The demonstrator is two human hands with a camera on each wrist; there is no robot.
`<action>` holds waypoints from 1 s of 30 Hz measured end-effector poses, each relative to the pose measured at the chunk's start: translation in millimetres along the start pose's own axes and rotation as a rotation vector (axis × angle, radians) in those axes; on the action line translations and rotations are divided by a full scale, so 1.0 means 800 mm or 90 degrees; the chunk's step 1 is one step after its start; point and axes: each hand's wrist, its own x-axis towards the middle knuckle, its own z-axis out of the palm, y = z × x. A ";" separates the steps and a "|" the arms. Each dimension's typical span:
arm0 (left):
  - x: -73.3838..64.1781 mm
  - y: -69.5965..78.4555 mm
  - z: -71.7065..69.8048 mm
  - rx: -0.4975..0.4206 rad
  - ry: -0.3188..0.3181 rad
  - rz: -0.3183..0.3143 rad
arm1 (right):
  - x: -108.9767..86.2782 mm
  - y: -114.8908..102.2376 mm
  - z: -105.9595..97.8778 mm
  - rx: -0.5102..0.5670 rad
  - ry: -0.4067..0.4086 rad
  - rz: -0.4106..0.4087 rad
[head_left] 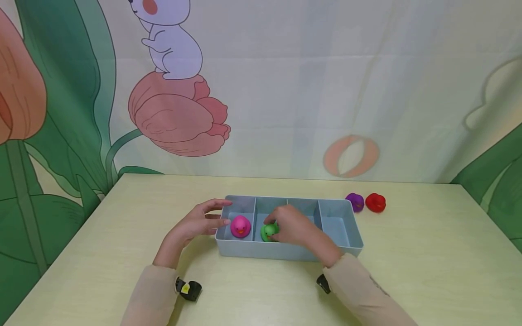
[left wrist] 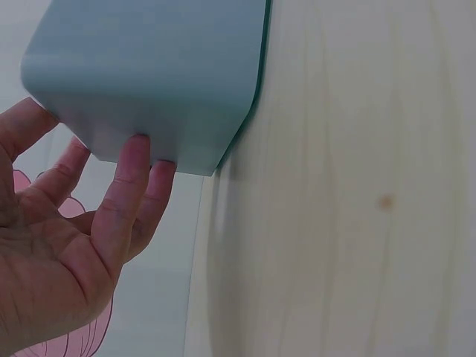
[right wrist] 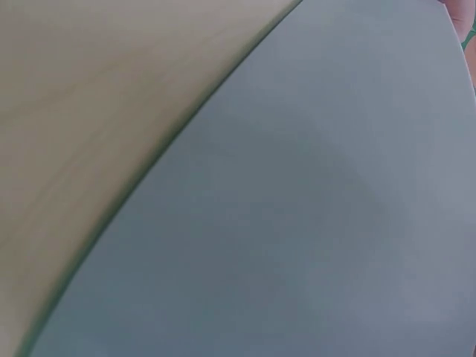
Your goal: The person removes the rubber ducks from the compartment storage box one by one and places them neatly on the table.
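Observation:
A grey-blue divided box (head_left: 267, 251) stands on the table. My left hand (head_left: 201, 219) is at its left end; in the left wrist view the fairly straight fingers (left wrist: 123, 193) touch the outside of the end wall. Inside the leftmost compartment sits a pink rubber duck (head_left: 240, 226). My right hand (head_left: 295, 226) reaches over the front rim and pinches a green rubber duck (head_left: 268, 232) low in the second compartment from the left. Whether that duck touches the floor I cannot tell. The right wrist view mostly shows the box's outer wall (right wrist: 297, 193).
Behind the box's right end lie a purple toy (head_left: 355, 202), partly hidden by the rim, and a red toy (head_left: 375, 203). Dividers split the box; its rightmost compartment (head_left: 337, 226) shows a bare floor. A printed curtain (head_left: 277, 113) hangs behind the wooden table (head_left: 416, 271).

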 end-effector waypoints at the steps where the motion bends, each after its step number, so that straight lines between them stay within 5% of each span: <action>1: 0.000 0.000 0.000 0.000 -0.001 0.000 | 0.001 0.000 0.000 -0.004 -0.001 0.000; 13: 0.000 0.000 -0.001 -0.001 -0.001 0.003 | 0.003 0.000 0.001 -0.004 0.001 0.002; 30: -0.001 0.001 0.000 0.002 -0.001 0.000 | -0.020 0.003 -0.019 0.144 0.072 0.027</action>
